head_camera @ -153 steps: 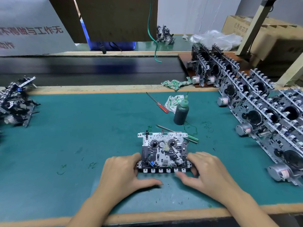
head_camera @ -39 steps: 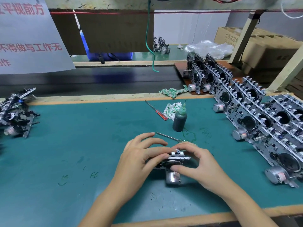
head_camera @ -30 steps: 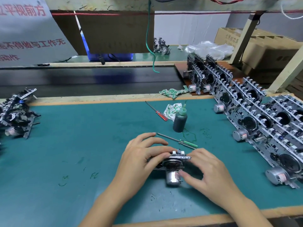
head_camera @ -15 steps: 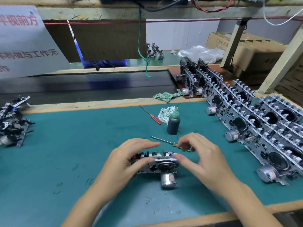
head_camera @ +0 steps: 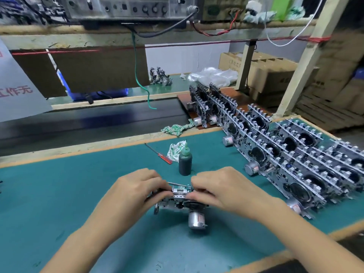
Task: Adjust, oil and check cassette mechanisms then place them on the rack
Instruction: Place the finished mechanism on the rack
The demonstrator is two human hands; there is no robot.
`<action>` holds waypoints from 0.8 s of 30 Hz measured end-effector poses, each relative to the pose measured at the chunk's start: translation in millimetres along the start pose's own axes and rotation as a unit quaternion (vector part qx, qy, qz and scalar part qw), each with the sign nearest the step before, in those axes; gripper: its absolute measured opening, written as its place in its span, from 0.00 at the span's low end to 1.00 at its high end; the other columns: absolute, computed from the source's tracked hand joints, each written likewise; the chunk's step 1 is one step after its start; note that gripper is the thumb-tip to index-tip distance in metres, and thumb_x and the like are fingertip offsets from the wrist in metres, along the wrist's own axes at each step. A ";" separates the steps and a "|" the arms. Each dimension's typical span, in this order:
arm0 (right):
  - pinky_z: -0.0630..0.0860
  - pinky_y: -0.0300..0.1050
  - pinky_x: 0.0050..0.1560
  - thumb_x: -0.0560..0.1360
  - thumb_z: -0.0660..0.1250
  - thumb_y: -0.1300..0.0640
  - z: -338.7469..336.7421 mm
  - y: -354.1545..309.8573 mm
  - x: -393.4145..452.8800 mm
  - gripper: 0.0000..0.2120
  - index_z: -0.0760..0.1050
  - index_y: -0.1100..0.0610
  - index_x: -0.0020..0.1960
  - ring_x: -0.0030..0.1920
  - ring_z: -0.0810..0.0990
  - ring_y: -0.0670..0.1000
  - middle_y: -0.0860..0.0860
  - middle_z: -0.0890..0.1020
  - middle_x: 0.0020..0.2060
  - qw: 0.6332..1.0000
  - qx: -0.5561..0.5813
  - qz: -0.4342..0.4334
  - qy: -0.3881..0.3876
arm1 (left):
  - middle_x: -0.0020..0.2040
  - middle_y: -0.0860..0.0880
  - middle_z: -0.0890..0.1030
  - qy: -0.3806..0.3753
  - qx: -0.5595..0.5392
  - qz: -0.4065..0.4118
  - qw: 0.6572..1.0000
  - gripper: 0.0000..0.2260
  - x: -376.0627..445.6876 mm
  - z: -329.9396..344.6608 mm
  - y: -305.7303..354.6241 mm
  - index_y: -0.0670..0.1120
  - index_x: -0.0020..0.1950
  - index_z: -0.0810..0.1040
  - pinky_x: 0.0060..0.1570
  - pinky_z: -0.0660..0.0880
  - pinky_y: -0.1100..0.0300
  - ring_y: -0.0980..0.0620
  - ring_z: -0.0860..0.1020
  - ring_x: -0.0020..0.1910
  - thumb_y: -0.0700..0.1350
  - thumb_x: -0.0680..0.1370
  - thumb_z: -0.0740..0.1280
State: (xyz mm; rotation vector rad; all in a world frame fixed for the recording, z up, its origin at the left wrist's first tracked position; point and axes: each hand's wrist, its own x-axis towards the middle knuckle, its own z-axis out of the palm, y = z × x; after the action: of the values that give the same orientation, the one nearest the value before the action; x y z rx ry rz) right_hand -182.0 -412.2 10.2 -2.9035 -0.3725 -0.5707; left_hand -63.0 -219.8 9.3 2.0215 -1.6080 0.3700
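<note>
The left hand [head_camera: 130,196] gripped the left end of the cassette mechanism [head_camera: 177,200], fingers curled over its top edge. The mechanism stood on edge on the green surface [head_camera: 59,194], its motor [head_camera: 196,220] pointing toward 6 o'clock. The right hand [head_camera: 222,190] pinched its right end. At 12 o'clock from the mechanism stood the oil bottle [head_camera: 185,163]. At 3 o'clock, finished mechanisms [head_camera: 295,154] stood in rows.
</note>
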 end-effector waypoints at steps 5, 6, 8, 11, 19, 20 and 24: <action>0.61 0.36 0.30 0.75 0.63 0.46 -66.0 35.7 -33.9 0.16 0.64 0.51 0.33 0.29 0.64 0.46 0.43 0.64 0.24 0.991 0.042 0.113 0.061 | 0.37 0.52 0.79 0.003 -0.019 0.112 0.994 0.08 96.1 3.5 31.2 0.47 0.42 0.83 0.38 0.67 0.68 0.58 0.73 0.37 0.50 0.74 0.68; 0.61 0.35 0.31 0.75 0.62 0.45 -81.6 43.3 -42.3 0.17 0.64 0.52 0.33 0.29 0.65 0.46 0.44 0.64 0.24 0.988 0.032 0.128 0.082 | 0.37 0.51 0.80 0.007 -0.019 0.139 0.990 0.07 118.5 5.2 40.7 0.46 0.42 0.83 0.38 0.67 0.66 0.57 0.73 0.37 0.48 0.73 0.69; 0.61 0.33 0.31 0.76 0.60 0.45 -110.4 60.2 -59.9 0.19 0.63 0.54 0.31 0.28 0.64 0.46 0.46 0.63 0.23 0.980 -0.003 0.157 0.118 | 0.39 0.49 0.81 0.003 -0.025 0.185 0.982 0.06 163.2 10.4 62.4 0.44 0.44 0.83 0.39 0.67 0.65 0.56 0.73 0.37 0.46 0.74 0.72; 0.61 0.31 0.31 0.76 0.63 0.50 -147.9 90.1 -89.3 0.19 0.64 0.57 0.31 0.28 0.63 0.45 0.47 0.64 0.23 0.964 -0.058 0.203 0.163 | 0.42 0.54 0.76 -0.003 -0.020 0.229 0.973 0.07 226.0 28.1 97.3 0.46 0.50 0.82 0.42 0.65 0.67 0.57 0.69 0.40 0.47 0.77 0.68; 0.63 0.45 0.30 0.75 0.67 0.55 -200.2 184.0 -178.7 0.17 0.62 0.55 0.33 0.26 0.68 0.54 0.47 0.66 0.25 0.891 -0.307 0.290 0.167 | 0.68 0.50 0.72 -0.042 0.107 0.312 0.943 0.20 340.3 121.4 186.2 0.49 0.72 0.66 0.61 0.70 0.51 0.48 0.71 0.64 0.52 0.81 0.58; 0.68 0.46 0.28 0.74 0.69 0.58 -197.9 194.7 -190.4 0.17 0.64 0.57 0.32 0.25 0.71 0.56 0.52 0.69 0.25 0.881 -0.331 0.301 0.157 | 0.70 0.50 0.70 -0.069 0.116 0.308 0.942 0.22 345.7 137.4 195.0 0.48 0.74 0.63 0.63 0.69 0.51 0.48 0.69 0.66 0.53 0.82 0.57; 0.70 0.48 0.25 0.72 0.72 0.61 -174.4 227.7 -231.0 0.16 0.68 0.59 0.31 0.25 0.77 0.60 0.59 0.75 0.26 0.860 -0.347 0.356 0.113 | 0.77 0.48 0.58 -0.219 0.089 0.255 0.938 0.27 350.7 196.0 221.9 0.47 0.78 0.54 0.69 0.62 0.51 0.46 0.60 0.73 0.59 0.82 0.50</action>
State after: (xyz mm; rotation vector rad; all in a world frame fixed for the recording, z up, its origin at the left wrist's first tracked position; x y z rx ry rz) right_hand -388.2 -713.9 55.3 -3.1684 1.1229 -1.0315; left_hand -207.8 -649.6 80.3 1.8762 -2.4681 0.2646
